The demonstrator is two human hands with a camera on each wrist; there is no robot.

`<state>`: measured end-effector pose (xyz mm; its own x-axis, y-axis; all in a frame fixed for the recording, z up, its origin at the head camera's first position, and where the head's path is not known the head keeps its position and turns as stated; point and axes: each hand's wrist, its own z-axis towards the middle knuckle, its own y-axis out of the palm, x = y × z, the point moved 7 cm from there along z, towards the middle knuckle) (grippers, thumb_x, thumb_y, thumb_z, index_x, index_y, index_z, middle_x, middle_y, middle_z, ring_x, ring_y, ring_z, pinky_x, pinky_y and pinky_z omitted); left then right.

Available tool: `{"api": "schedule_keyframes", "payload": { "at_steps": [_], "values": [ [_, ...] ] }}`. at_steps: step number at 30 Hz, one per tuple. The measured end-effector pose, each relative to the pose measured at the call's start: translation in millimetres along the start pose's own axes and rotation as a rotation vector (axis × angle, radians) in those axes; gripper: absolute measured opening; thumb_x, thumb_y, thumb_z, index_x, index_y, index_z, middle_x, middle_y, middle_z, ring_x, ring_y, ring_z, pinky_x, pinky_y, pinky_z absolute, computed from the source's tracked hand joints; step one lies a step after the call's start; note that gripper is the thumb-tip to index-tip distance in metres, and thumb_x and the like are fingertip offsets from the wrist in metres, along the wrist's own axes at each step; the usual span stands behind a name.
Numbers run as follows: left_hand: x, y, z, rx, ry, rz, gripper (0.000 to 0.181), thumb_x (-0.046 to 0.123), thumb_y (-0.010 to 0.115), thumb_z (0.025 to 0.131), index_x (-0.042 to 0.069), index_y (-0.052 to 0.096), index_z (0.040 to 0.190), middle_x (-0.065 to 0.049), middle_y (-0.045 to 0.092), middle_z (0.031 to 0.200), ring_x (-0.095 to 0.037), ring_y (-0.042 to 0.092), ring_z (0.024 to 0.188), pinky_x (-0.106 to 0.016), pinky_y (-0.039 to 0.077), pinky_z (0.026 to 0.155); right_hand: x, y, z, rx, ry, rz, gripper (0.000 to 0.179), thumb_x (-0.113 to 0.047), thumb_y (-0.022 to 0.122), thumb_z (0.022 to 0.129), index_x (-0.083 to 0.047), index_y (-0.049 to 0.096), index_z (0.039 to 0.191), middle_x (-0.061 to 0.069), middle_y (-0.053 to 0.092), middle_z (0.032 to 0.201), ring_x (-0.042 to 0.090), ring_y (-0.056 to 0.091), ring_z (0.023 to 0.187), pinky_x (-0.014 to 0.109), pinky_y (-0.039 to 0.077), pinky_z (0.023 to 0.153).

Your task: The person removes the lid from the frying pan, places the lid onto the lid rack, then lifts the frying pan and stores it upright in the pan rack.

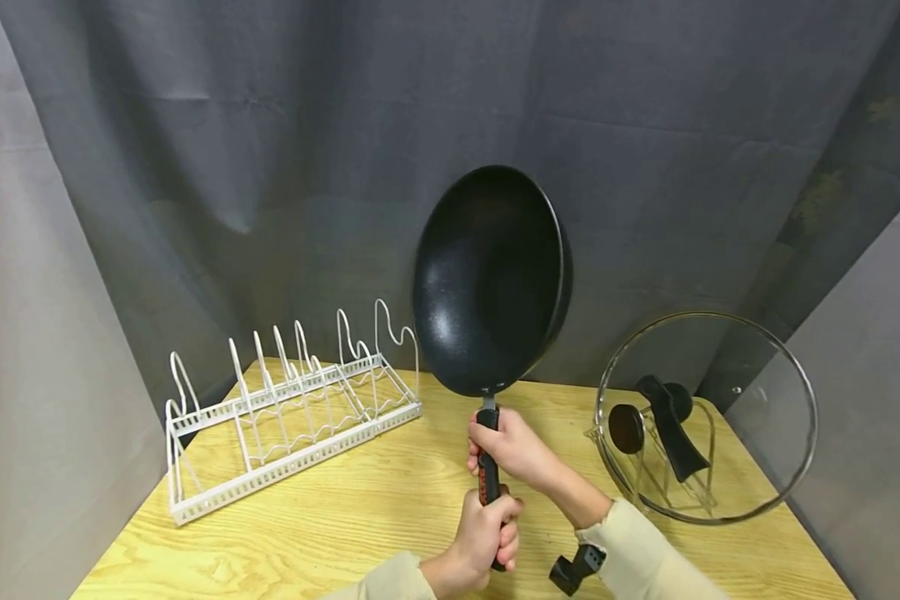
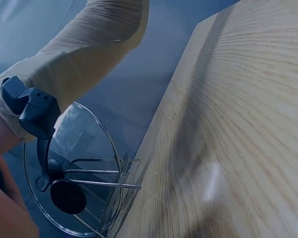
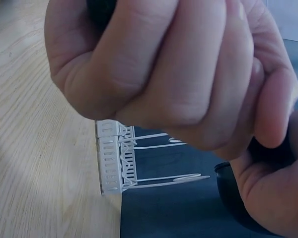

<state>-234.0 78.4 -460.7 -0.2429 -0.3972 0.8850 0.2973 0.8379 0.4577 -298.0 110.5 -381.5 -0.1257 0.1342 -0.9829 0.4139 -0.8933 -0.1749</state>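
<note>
A black deep frying pan (image 1: 487, 283) is held up by its handle, tilted nearly upright, its dark inside facing the head camera. My right hand (image 1: 521, 454) grips the black handle (image 1: 489, 479) close to the pan. Lower down, my left hand (image 1: 483, 533) wraps round the handle near its end. From the right wrist, the left hand's curled fingers (image 3: 174, 69) fill the top of the view, with part of the right hand (image 3: 278, 198) at lower right beside the pan's dark edge (image 3: 238, 203).
On the left of the wooden table (image 1: 390, 517) stands a white wire rack (image 1: 296, 458) with upright loops. At right, a large glass lid (image 1: 708, 314) with black fittings (image 1: 675, 429) leans upright in a wire stand (image 1: 711, 458). Grey curtains (image 1: 270, 167) hang behind.
</note>
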Motion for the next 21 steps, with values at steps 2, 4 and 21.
{"api": "schedule_keyframes", "payload": {
  "at_steps": [2, 4, 21],
  "values": [
    [0.9, -0.9, -0.5, -0.002, 0.011, -0.004, 0.030, 0.007, 0.051, 0.079, 0.016, 0.035, 0.055, 0.008, 0.030, 0.037, -0.004, 0.033, 0.028, -0.021, 0.034, 0.028, -1, 2, 1.1, -0.004, 0.005, -0.003, 0.013, -0.003, 0.046, 0.094, 0.005, 0.049, 0.084, 0.007, 0.055, 0.065, 0.017, 0.061, 0.055, 0.029, 0.053, 0.056],
    [1.7, -1.6, -0.4, -0.005, 0.020, -0.008, 0.030, 0.006, 0.050, 0.080, 0.016, 0.035, 0.056, 0.008, 0.030, 0.036, -0.005, 0.033, 0.027, -0.021, 0.035, 0.028, -3, 4, 2.0, -0.007, 0.010, -0.007, 0.013, -0.003, 0.046, 0.094, 0.006, 0.049, 0.084, 0.007, 0.055, 0.065, 0.016, 0.061, 0.054, 0.029, 0.053, 0.056],
    [12.9, -11.5, -5.7, -0.046, 0.030, -0.057, 0.032, 0.007, 0.050, 0.080, 0.017, 0.035, 0.053, 0.009, 0.032, 0.037, -0.003, 0.035, 0.028, -0.021, 0.035, 0.030, -10, 21, 14.7, -0.029, 0.014, -0.100, 0.018, -0.006, 0.046, 0.095, 0.005, 0.051, 0.082, 0.007, 0.057, 0.063, 0.017, 0.062, 0.052, 0.030, 0.052, 0.050]
  ]
}}
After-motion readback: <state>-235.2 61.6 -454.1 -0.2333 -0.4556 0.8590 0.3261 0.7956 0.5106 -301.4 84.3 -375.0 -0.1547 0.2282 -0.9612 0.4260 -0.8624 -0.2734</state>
